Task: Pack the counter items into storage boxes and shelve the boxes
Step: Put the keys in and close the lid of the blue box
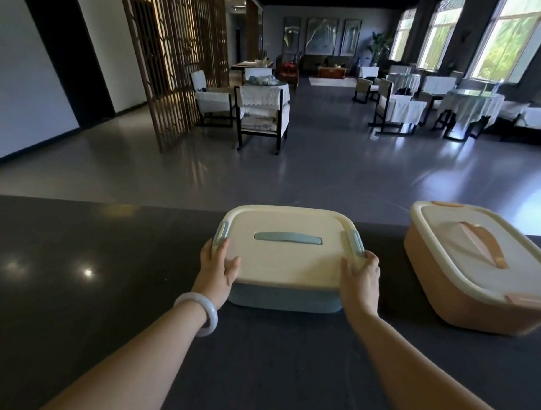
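Straight ahead of the person, on the dark surface (106, 291), sits the blue box (286, 300) with its cream lid (287, 260) on, near the far edge. Its long axis runs left to right across the view, and so does the blue handle (288, 238) recessed in the middle of the lid. The left hand (216, 272) and the right hand (363, 280) bracket the box at its two near corners, one on each short side, so neither is closer than the other: the box lies squarely between them.

On each hand the thumb rests on top of the lid and the fingers (216, 245) curl around the rim toward the blue side latches (220, 232), so both hands appear closed on the lid's edge. Whether the latches are snapped down cannot be told from here. A pale bangle (198, 312) sits on the left wrist.

Off to the right, well apart from the blue box, a pink box (471, 291) stands lidded and skewed, its handle running diagonally.

No loose items show on the surface, so packing looks finished and shelving is probably what remains. With the hands mirrored across the long axis, a level two-handed lift seems the natural next move; an uneven pull could tip the box or pop the lid if it is unlatched.
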A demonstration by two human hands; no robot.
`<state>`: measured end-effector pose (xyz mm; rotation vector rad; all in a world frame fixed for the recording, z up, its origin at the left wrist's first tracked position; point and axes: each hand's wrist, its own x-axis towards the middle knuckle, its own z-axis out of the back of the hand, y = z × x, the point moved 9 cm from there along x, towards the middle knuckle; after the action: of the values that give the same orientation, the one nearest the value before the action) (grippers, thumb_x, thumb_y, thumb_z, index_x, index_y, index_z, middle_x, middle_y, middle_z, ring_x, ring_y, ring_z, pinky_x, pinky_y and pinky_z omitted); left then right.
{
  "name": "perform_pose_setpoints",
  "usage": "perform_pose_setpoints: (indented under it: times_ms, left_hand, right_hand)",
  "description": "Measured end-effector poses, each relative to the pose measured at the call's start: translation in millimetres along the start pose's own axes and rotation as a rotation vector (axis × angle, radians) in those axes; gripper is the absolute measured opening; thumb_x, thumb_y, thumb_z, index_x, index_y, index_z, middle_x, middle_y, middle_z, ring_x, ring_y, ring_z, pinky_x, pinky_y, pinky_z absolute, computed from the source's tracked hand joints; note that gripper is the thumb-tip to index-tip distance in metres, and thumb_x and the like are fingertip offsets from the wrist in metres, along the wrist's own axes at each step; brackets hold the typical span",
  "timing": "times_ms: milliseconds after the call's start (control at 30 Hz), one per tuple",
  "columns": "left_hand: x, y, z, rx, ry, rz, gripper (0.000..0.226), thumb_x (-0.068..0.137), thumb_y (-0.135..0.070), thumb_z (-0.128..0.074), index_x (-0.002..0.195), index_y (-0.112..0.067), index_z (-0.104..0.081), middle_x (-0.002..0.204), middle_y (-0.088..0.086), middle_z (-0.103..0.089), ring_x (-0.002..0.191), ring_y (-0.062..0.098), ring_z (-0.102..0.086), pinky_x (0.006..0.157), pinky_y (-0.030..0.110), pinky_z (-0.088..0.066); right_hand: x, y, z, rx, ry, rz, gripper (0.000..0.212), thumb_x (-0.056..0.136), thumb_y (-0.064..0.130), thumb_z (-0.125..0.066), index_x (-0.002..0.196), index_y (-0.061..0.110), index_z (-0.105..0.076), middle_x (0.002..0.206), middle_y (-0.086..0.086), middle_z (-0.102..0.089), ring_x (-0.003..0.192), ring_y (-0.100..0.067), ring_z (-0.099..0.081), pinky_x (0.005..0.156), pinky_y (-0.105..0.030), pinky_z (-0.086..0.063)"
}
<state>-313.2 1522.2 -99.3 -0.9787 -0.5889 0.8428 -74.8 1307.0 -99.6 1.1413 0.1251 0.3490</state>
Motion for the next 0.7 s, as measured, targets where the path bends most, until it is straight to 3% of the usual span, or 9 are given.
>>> perform_pose_setpoints:
  times_ms: [100, 200, 333, 533, 700]
  left_hand:
    - [18.6, 1.9, -4.8, 0.021, 0.011, -0.013, 0.052, 0.1, -0.036, -0.044, 0.147, -0.034, -0.022, 0.152, 0.0, -0.019, 0.118, 0.015, -0.049, 0.102, 0.035, -0.042]
    - [29.7, -1.5, -7.9, 0.022, 0.025, -0.031, 0.054, 0.1, -0.037, -0.043, 0.149, -0.034, -0.02, 0.151, -0.006, -0.017, 0.11, 0.004, -0.047, 0.094, 0.022, -0.039]
    - [42.9, -6.5, -11.0, 0.063, 0.037, -0.047, 0.056, 0.101, -0.036, -0.041, 0.15, -0.032, -0.016, 0.153, -0.008, -0.008, 0.117, 0.012, -0.043, 0.099, 0.027, -0.038]
    - [57.1, -3.8, -12.8, 0.002, 0.036, -0.057, 0.056, 0.1, -0.036, -0.043, 0.149, -0.033, -0.017, 0.15, -0.007, -0.013, 0.11, 0.009, -0.048, 0.091, 0.021, -0.039]
    - [50.8, -13.9, -12.5, 0.128, 0.044, -0.076, 0.06, 0.1, -0.039, -0.039, 0.151, -0.034, -0.009, 0.156, -0.004, -0.003, 0.128, 0.021, -0.042, 0.097, 0.032, -0.045]
  right_hand:
    - [14.8, 0.7, -5.9, -0.023, 0.0, -0.002, 0.054, 0.096, 0.039, -0.048, 0.141, 0.018, -0.028, 0.134, -0.007, -0.041, 0.096, -0.019, -0.047, 0.078, -0.037, -0.045]
    - [27.3, 2.9, -10.9, -0.037, -0.007, 0.01, 0.053, 0.096, 0.038, -0.049, 0.14, 0.017, -0.029, 0.133, -0.008, -0.042, 0.096, -0.016, -0.045, 0.077, -0.033, -0.04]
    - [43.4, 6.1, -18.7, -0.048, -0.016, -0.01, 0.053, 0.096, 0.036, -0.05, 0.14, 0.015, -0.03, 0.135, -0.01, -0.043, 0.098, -0.017, -0.044, 0.079, -0.032, -0.039]
    - [50.8, 8.4, -22.3, -0.061, -0.005, -0.006, 0.051, 0.097, 0.033, -0.049, 0.141, 0.017, -0.029, 0.135, -0.009, -0.042, 0.1, -0.017, -0.045, 0.08, -0.032, -0.039]
    - [49.8, 9.4, -23.8, -0.061, 0.11, -0.054, 0.052, 0.098, 0.033, -0.048, 0.141, 0.018, -0.025, 0.132, -0.011, -0.045, 0.101, -0.023, -0.052, 0.07, -0.033, -0.044]
